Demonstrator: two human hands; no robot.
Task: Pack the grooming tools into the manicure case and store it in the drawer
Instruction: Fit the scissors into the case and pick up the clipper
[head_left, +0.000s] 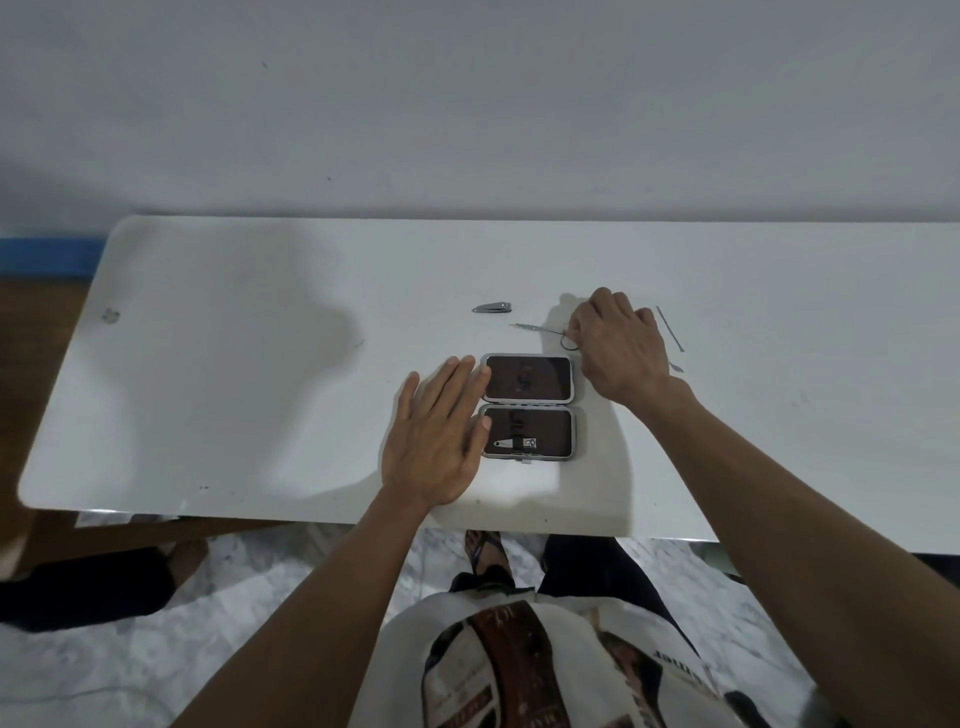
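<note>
The manicure case (528, 406) lies open on the white table, two dark halves with grey rims. A small nail clipper (515, 443) sits in the near half. My left hand (435, 437) rests flat with fingers apart, touching the case's left edge. Beyond the case, my right hand (619, 345) pinches the looped handle of small scissors (540, 329), whose blades point left. A second nail clipper (492, 308) lies further back. A thin metal tool (670, 328) and the tip of another (675, 367) show right of my right hand.
The white table (234, 364) runs along a pale wall, its near edge just in front of my body. A small mark (110, 315) sits at the far left of the top. Marbled floor and my feet show below the table edge.
</note>
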